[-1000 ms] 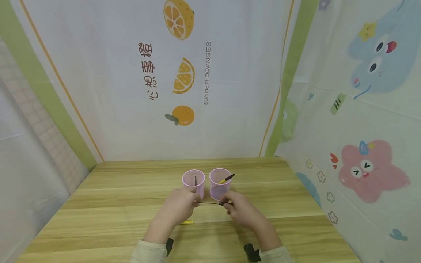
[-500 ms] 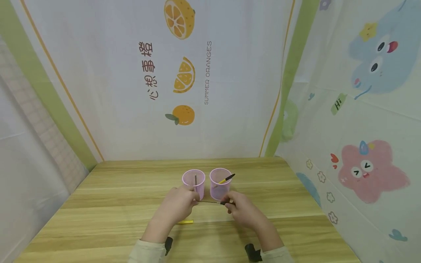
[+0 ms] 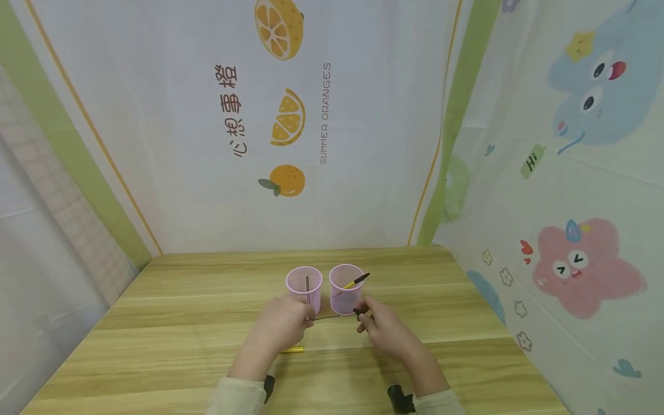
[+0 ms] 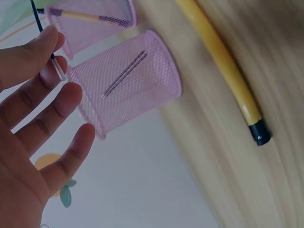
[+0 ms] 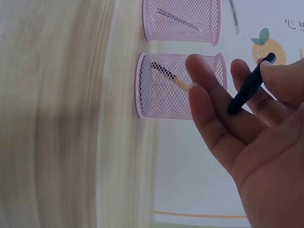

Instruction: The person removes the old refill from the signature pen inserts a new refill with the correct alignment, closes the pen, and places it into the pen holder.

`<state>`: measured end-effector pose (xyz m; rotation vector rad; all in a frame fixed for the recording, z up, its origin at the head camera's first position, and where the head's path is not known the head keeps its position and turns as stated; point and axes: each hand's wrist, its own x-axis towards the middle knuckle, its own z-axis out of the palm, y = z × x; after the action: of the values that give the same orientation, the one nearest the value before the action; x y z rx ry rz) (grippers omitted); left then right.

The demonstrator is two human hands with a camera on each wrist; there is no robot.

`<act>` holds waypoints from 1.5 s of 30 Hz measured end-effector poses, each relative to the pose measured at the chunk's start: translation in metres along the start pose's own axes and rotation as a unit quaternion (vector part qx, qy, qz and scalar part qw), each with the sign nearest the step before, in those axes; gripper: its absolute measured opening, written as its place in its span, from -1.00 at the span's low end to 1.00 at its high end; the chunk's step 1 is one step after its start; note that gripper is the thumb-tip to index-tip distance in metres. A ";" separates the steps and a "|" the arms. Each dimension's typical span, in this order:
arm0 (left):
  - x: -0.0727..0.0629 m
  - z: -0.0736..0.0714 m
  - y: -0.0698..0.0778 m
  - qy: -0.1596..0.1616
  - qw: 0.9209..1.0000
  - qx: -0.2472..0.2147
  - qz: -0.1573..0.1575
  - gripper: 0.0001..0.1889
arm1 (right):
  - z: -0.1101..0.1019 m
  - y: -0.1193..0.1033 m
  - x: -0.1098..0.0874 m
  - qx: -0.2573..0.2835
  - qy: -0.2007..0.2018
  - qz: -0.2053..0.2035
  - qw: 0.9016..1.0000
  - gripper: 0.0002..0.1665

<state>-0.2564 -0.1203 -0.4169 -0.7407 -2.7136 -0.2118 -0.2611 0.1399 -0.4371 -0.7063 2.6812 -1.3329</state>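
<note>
In the head view my left hand (image 3: 284, 320) pinches a thin pen refill (image 3: 327, 317) near one end, and its free end points right. The left wrist view shows the refill (image 4: 58, 69) between thumb and fingertips. My right hand (image 3: 386, 328) holds a short black pen grip section (image 3: 358, 312), apart from the refill. In the right wrist view this black section (image 5: 249, 88) has a threaded end and lies between thumb and fingers. A yellow pen barrel (image 3: 293, 350) lies on the table near my left wrist; its black end (image 4: 259, 132) shows in the left wrist view.
Two pink mesh cups stand behind the hands. The left cup (image 3: 295, 288) contains thin refills (image 4: 124, 75); the right cup (image 3: 339, 302) contains a yellow and black pen part (image 3: 357, 281). The wooden table (image 3: 197, 311) meets printed curtains at back and right.
The refill's right end was at the black grip section; now the two are apart. My right hand has moved slightly right, while my left hand stays nearly in place.
</note>
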 end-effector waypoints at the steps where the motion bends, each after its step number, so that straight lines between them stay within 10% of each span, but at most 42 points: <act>1: 0.001 0.003 0.000 -0.008 1.000 0.002 -0.002 -0.93 | 0.000 0.000 0.000 0.003 0.000 0.001 1.000 -0.80; 18: 0.022 0.054 0.008 0.000 0.976 0.215 0.028 -0.78 | 0.005 0.001 0.003 0.023 -0.005 -0.022 0.999 -0.85; 37: 0.017 0.055 0.013 0.047 0.971 0.232 0.043 -0.78 | 0.009 0.004 0.000 0.018 -0.025 -0.014 0.999 -0.85; 45: 0.020 0.057 0.014 0.011 0.974 0.221 0.044 -0.80 | 0.012 0.009 -0.003 0.018 -0.020 -0.015 1.000 -0.86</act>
<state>-0.2803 -0.0866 -0.4625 -0.7124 -2.5590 0.3904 -0.2586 0.1365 -0.4521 -0.7652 2.6201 -1.3551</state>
